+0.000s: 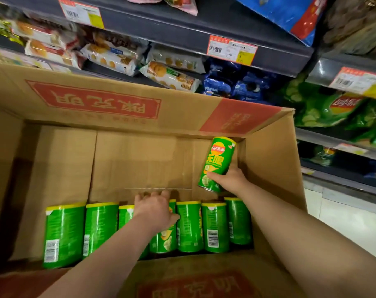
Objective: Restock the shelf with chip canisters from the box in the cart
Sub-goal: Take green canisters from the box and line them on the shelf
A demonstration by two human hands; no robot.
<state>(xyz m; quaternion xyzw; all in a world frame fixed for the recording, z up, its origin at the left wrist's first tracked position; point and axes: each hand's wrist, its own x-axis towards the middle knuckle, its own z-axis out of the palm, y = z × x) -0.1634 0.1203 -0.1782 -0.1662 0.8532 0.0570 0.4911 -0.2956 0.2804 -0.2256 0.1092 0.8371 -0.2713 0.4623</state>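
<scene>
DESK: What is happening in the box?

PHOTOGRAPHER: A person is reaching both bare arms into a large cardboard box [139,160]. The right hand [231,180] is gripping a green held canister [219,160] around its lower end, thumb across the front, and is holding it nearly upright above the box floor at the far right corner.

DESK: And the other hand?

PHOTOGRAPHER: The left hand [155,208] is lying over the middle canister [163,240]. Its fingers are hooking over the yellow top rim, the thumb is pressing against the side, so it is gripping that one.

DESK: Where is the remaining stock sitting?

PHOTOGRAPHER: A row of canisters [215,226] is lying side by side along the near edge of the box, seven in all, counting the one under the left hand. Their yellow rims are pointing towards the far wall and their barcodes are facing up. The left arm is partly hiding the third.

DESK: The shelf?

PHOTOGRAPHER: The dark shelf [182,33] is rising just behind the box, carrying an orange and white price tag [232,50]. Biscuit packs [170,77] are lying beneath it, and green chip bags [324,108] are filling the shelves at the right
</scene>
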